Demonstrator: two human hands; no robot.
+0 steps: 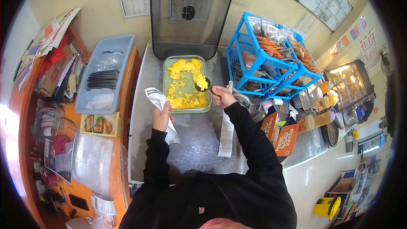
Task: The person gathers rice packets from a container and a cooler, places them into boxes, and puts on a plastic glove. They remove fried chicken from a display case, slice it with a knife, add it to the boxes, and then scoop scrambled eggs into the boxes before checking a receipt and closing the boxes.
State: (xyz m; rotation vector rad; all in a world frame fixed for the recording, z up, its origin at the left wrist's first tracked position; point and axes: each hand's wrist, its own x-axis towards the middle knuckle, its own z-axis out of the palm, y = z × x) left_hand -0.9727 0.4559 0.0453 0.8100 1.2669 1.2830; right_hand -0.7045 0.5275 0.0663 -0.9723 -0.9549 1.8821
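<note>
A rectangular clear container (165, 70) with a greenish tint stands on the metal table, holding crumbly yellow food (186, 100) that looks like scrambled egg. My right hand (223, 97) grips the handle of a black serving spoon (207, 85) at the container's right side. A yellow clump fills the spoon's bowl. By the container's front left corner, my left hand (161, 117) is closed on a long printed paper slip (171, 135), which sticks out above and below the fingers. Another printed slip (226, 138) lies beside my right forearm.
Behind the container a large dark see-through lid (190, 29) leans on the wall. Blue plastic racks (248, 85) with packets stand at the right, near orange printed boxes (286, 141). At left, a grey-blue bin (128, 44) sits on an orange counter (120, 144).
</note>
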